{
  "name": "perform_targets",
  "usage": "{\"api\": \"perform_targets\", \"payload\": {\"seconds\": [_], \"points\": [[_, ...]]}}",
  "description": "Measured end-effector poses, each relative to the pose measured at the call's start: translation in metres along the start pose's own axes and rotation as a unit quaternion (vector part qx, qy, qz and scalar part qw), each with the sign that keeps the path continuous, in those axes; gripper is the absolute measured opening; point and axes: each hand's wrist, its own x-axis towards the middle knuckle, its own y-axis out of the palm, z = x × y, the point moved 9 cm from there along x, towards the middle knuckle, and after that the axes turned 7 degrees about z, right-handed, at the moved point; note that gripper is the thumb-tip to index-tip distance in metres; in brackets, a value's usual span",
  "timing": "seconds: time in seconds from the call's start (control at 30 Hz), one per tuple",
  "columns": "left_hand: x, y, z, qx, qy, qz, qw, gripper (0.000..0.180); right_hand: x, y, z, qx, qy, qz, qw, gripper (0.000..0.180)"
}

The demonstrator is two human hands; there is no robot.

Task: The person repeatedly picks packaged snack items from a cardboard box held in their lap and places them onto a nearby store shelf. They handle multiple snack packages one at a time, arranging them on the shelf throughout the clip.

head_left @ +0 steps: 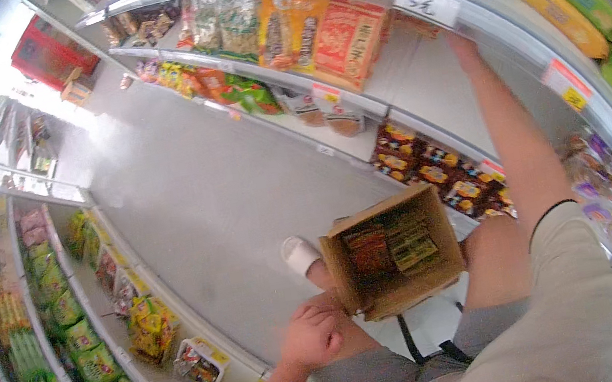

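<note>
An open cardboard box [445, 248] rests between my knees, with reddish packets [368, 249] and yellow-green packets [413, 242] inside. My left hand [314, 334] is beside its left wall, over my thigh, fingers curled closed with nothing visible in them. My right arm stretches up to the middle shelf [417, 79]. There my right hand [461, 45] passes behind the shelf edge above and its white price card [429, 4], so its fingers are hidden. Close by lie reddish packets [416, 24], partly covered by that edge; whether the hand touches them I cannot tell.
Left of my reach stand a red-and-cream bag [350, 42] and orange bags [287, 28]. Dark brown packs [431, 166] fill the shelf below. Yellow and green bags [574, 4] lie on the upper shelf. A second shelf unit with green snack bags [96, 364] lines the aisle's left.
</note>
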Motion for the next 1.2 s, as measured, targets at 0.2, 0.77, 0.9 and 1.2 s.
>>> {"api": "perform_targets", "payload": {"seconds": [0.2,0.77,0.9,1.2], "points": [[0.013,-0.011,-0.003,-0.013,0.002,0.023,1.000,0.029,0.045,0.006,-0.022,0.059,0.041,0.036,0.997,0.067],[-0.009,0.008,0.003,0.026,-0.079,-0.033,0.996,0.017,-0.154,-0.076,-0.020,0.509,0.124,0.136,0.841,0.054],[-0.034,0.025,0.008,0.024,-0.052,-0.083,0.995,0.017,-0.293,-0.118,0.001,0.526,0.153,0.203,0.811,0.058],[-0.050,0.015,0.000,0.051,-0.096,-0.078,0.991,0.019,-0.475,-0.080,-0.052,0.421,0.165,0.253,0.855,0.055]]}}
